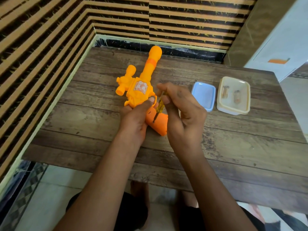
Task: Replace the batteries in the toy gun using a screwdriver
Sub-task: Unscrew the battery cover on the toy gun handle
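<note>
1. The right hand (181, 110) pinches the yellow handle of the screwdriver (159, 106) between curled fingertips (166, 101) and thumb; the shaft slants down toward 7 o'clock and its tip meets the gun's grip (159, 123), seemingly at a screw hole; such a light pinch suits twirling rather than forcing.
2. The left hand (135, 117) wraps round the toy gun (140, 87) where body joins grip, thumb pressed beside the trigger guard; this hold likely braces the toy against the turning tool.
3. The gun lies on its side on the wooden table (233, 147), barrel toward 12 o'clock, grip toward 5 o'clock, so the face being worked looks up at the tool; no open battery bay shows, so I judge the work to be at the screw stage.
4. At 3 o'clock from the hands a blue lid (203, 95) lies just beside a clear container (246, 97); whether they touch I cannot tell; two small objects (225, 92) inside may be batteries, too blurred to confirm; the open box sits handy for the swap.
</note>
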`<state>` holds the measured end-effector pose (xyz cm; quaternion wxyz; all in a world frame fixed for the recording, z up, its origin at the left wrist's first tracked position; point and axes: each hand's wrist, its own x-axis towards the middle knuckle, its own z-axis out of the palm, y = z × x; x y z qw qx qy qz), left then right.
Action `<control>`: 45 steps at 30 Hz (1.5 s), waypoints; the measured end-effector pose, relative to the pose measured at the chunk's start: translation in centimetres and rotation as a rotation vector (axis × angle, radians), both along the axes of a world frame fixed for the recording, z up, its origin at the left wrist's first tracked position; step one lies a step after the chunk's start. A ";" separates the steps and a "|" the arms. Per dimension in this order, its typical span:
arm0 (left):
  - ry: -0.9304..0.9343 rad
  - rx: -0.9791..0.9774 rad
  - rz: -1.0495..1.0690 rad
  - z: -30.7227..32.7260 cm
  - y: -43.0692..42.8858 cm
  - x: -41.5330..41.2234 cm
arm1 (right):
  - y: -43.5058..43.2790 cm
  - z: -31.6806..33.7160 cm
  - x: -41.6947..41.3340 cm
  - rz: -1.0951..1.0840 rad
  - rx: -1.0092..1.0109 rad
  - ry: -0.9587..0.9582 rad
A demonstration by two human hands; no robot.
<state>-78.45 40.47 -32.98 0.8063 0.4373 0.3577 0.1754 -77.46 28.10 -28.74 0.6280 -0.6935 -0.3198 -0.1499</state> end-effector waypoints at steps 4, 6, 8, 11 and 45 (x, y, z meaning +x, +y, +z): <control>-0.013 0.038 -0.048 0.5 -0.1 -0.3 | 0.2 0.0 -0.2 0.009 0.016 0.008; -0.007 0.039 -0.038 0.6 -0.2 -0.4 | 0.4 -0.1 -0.3 -0.009 0.025 0.008; 0.003 0.021 -0.024 0.6 -0.2 -0.4 | 0.5 -0.1 -0.2 -0.012 0.016 -0.009; 0.009 0.020 -0.014 0.2 -0.1 -0.2 | 0.3 -0.1 -0.1 0.003 -0.009 -0.039; 0.026 -0.007 0.011 0.3 -0.1 -0.1 | 0.8 -0.7 -0.3 -0.129 0.041 -0.100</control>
